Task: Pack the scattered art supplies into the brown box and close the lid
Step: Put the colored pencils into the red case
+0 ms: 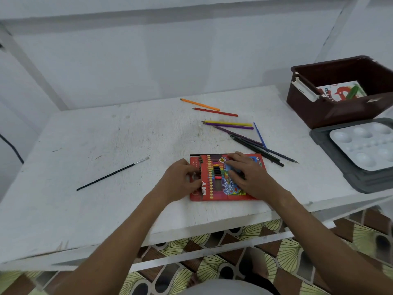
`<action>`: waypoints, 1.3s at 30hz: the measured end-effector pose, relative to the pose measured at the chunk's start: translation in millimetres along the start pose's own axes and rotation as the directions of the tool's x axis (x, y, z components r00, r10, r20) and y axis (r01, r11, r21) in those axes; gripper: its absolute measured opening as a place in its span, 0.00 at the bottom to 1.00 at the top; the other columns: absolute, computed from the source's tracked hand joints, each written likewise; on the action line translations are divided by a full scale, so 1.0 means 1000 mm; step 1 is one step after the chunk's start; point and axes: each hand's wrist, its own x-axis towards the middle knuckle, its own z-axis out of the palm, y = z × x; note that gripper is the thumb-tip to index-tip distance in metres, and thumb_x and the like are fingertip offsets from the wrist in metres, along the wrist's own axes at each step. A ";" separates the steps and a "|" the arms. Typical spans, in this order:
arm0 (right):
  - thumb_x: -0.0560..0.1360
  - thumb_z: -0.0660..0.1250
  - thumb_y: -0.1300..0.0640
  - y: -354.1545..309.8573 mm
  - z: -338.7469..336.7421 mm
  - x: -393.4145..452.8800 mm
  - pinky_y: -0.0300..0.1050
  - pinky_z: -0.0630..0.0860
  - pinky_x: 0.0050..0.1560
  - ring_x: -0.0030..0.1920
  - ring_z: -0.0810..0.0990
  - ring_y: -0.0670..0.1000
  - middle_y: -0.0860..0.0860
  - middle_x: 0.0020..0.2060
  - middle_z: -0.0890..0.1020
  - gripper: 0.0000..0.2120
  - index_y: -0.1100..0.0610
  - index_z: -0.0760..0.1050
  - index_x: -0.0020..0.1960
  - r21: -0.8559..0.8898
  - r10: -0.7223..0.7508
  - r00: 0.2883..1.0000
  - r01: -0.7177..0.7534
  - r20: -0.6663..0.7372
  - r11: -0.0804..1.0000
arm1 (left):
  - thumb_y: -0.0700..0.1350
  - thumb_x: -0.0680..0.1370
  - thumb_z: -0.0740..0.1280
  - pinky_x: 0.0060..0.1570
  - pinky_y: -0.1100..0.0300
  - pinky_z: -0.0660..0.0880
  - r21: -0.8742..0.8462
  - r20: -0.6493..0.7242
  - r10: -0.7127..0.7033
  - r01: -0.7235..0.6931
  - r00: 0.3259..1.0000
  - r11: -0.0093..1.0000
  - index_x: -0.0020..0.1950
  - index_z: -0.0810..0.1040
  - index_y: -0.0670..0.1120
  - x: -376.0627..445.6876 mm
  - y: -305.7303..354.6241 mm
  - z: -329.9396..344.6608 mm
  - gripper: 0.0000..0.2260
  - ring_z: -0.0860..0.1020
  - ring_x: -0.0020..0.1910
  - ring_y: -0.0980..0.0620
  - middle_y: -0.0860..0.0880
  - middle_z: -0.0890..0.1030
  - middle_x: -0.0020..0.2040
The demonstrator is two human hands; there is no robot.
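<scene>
Both hands on the red pencil pack

Two hands work a red colour-pencil pack on a white table: the left hand grips its left end, the right hand presses flat on top. Loose pencils, a paintbrush, an open brown box and a white palette lie around.

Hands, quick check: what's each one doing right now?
Left hand: fingers curled, gripping the left end of the pencil pack.
Right hand: fingers fairly straight, pressing flat on the pack, gripping nothing.
</scene>
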 end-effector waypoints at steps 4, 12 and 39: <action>0.80 0.60 0.52 0.004 -0.003 0.002 0.40 0.57 0.69 0.74 0.59 0.49 0.51 0.71 0.67 0.19 0.56 0.70 0.69 -0.005 -0.002 1.000 0.002 0.011 1.000 | 0.47 0.75 0.68 0.43 0.65 0.69 0.025 0.012 -0.082 0.081 0.997 0.996 0.57 0.81 0.51 0.023 -0.006 -0.026 0.11 0.74 0.44 0.55 0.52 0.76 0.48; 0.80 0.60 0.51 0.015 -0.013 0.010 0.38 0.56 0.68 0.74 0.59 0.48 0.50 0.72 0.67 0.19 0.55 0.70 0.69 -0.021 0.004 1.000 -0.004 0.020 1.000 | 0.49 0.74 0.69 0.58 0.58 0.69 0.131 -0.066 -0.070 0.079 0.995 0.988 0.68 0.72 0.48 0.122 -0.014 -0.041 0.23 0.73 0.60 0.48 0.45 0.72 0.63; 0.77 0.58 0.43 0.030 -0.006 0.011 0.41 0.62 0.69 0.71 0.62 0.44 0.50 0.69 0.71 0.24 0.55 0.73 0.67 0.044 -0.059 0.996 0.063 -0.072 0.997 | 0.48 0.81 0.60 0.55 0.49 0.72 0.498 0.109 0.076 -0.120 0.991 0.859 0.62 0.76 0.49 0.246 -0.032 -0.047 0.12 0.74 0.55 0.44 0.45 0.74 0.57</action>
